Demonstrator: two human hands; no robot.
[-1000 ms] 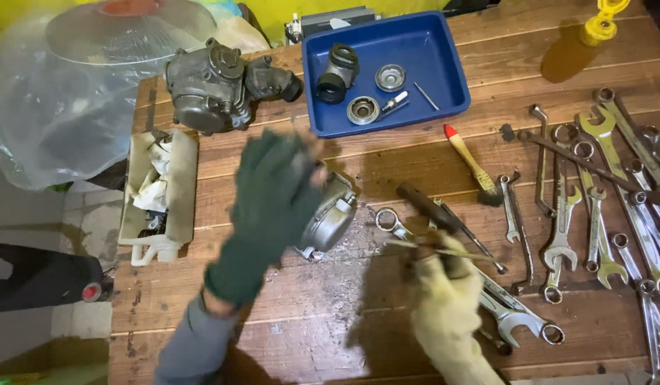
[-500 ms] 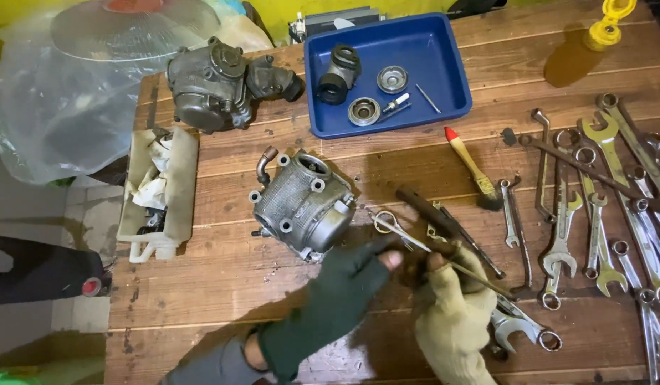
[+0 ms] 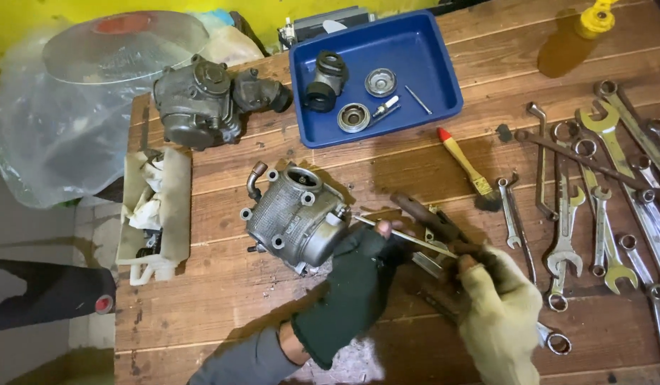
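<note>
clear plastic bag (image 3: 52,135) far left, open cardboard box (image 3: 155,207) beside

Wooden plank bench (image 3: 223,214) carried a grey carburettor body (image 3: 294,217) mid-board, a second housing (image 3: 201,100) at back left, blue tray (image 3: 444,107) behind. White plastic holder (image 3: 155,214) sat on the left edge. Paintbrush (image 3: 465,160) right of centre; spanners (image 3: 601,207) spread along the right side.

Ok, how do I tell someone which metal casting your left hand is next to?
Start at the blue tray at the table's far edge. Straight below it, nearer you, a silver ribbed casting lies on the planks, with the left hand at its right side. Unlike the darker casting left of the tray, it is light grey with a curved pipe stub at its top left.
</note>
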